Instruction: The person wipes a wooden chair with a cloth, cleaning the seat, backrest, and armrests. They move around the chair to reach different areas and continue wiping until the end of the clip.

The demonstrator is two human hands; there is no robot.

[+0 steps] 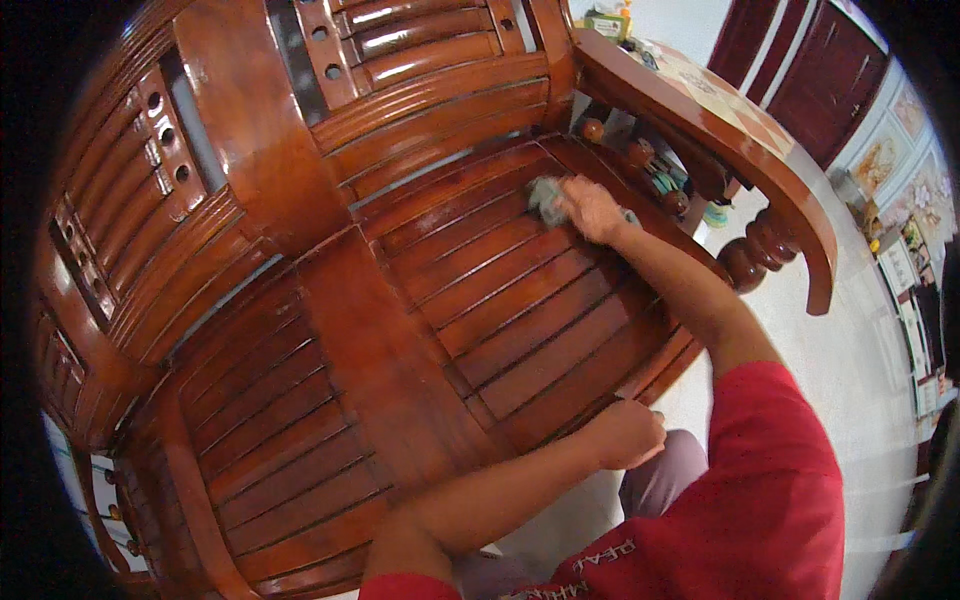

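A polished reddish-brown wooden bench (350, 330) with a slatted seat fills most of the view. My right hand (592, 208) reaches to the far right part of the seat, its fingers closed on a grey-green cloth (546, 200) pressed on the slats. A bit of the cloth also shows on the other side of that hand. Closer to me, my left hand (632, 435) is curled into a fist by the seat's front edge. Whether anything is inside that fist is hidden.
At the right, the bench's curved armrest (800, 180) stands on turned round posts (757, 250). Beyond it is a table with a checkered top (705, 85), bearing small items. A dark red door (830, 80) and pale floor (830, 400) lie further right. The tall backrest (240, 120) rises behind the seat.
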